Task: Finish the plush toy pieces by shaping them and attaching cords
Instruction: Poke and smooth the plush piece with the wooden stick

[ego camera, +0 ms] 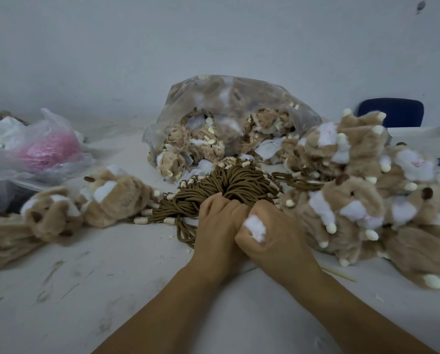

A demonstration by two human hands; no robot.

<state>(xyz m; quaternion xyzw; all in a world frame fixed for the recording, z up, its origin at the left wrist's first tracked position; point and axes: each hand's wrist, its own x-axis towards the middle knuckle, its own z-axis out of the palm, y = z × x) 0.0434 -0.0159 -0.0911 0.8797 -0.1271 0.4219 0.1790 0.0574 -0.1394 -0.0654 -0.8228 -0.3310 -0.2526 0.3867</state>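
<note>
- White-tufted plush piece [255, 225]: gripping it in R hand [277, 238], fingers curling round it, white fluff poking out betw. thumb & forefinger; rest of piece hidden inside fist.
- L hand [217, 226]: pressing against R hand, knuckles touching, fingers curling down w/ tips tucked out of sight; can't tell whether gripping same piece or not.
- Working low over centre of white table [111, 290], forearms coming in from bottom edge, fists sitting right at near edge of cords [239, 182].
- Cords: lying as fanned brown bundle just behind hands, touching L fingers; cream beads [140, 221] showing on many loose ends, esp. at left & top rim.
- Clear bag [213, 90]: sitting behind cords, mouth facing fwd, spilling tan & white plush pieces toward bundle.
- Plush pile [349, 198]: heaping up at right, tan toys w/ white muzzles & cream paws, crowding against cords' right side & close to R hand.
- Left toys [114, 195]: lying on sides just left of cords, a few more trailing off to left edge.
- Thin stick [340, 274]: lying flat on table near R forearm, far end running under pile.
- Thin plastic bag [47, 118]: slumping at far left w/ pink lump [50, 152] inside.
- Blue chair [392, 112]: standing behind pile, against pale wall.
</note>
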